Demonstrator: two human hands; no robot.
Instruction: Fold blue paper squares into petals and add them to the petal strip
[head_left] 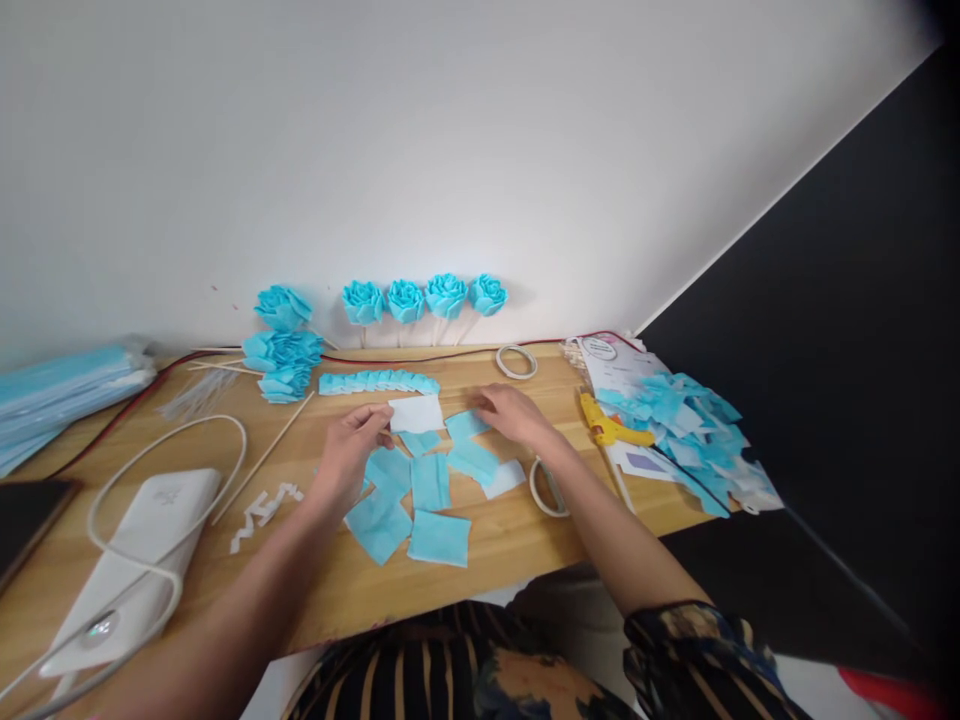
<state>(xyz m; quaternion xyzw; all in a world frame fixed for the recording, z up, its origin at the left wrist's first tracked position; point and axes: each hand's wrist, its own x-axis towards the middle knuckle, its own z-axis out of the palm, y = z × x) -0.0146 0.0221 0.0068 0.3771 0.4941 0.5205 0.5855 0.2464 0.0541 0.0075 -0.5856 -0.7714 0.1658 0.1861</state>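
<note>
By the left hand — one white square.

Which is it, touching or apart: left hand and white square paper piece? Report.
Touching. In the head view the left hand pinches the white square paper piece at its left edge.

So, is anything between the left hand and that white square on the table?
Nothing visible. The left hand already touches the white square at its left edge. The right hand rests on a blue square on the white square's other side, not between them.
</note>
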